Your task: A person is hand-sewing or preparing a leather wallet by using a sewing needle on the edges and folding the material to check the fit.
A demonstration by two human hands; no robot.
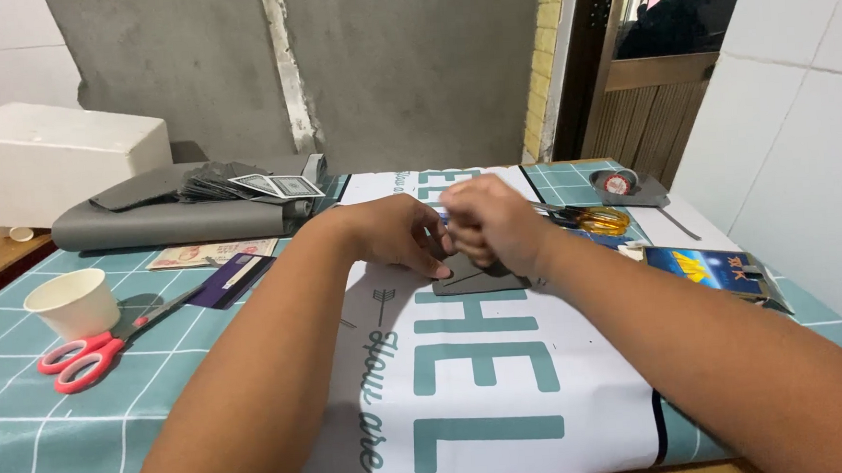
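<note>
My left hand (397, 233) presses its fingertips on a small dark grey sheet piece (481, 279) lying on the white printed mat (467, 388). My right hand (492, 223) is curled just above the same piece, fingers closed on its upper edge or on something small that I cannot make out. The two hands touch each other over the piece, hiding most of it.
Red-handled scissors (86, 358) and a white paper cup (71, 303) sit at the left. A grey rolled sheet (171, 221) with playing cards (274, 187) lies behind. A white foam box (52, 160), a yellow-handled tool (601, 219), a round tape holder (620, 184) and a blue packet (706, 270) surround the mat.
</note>
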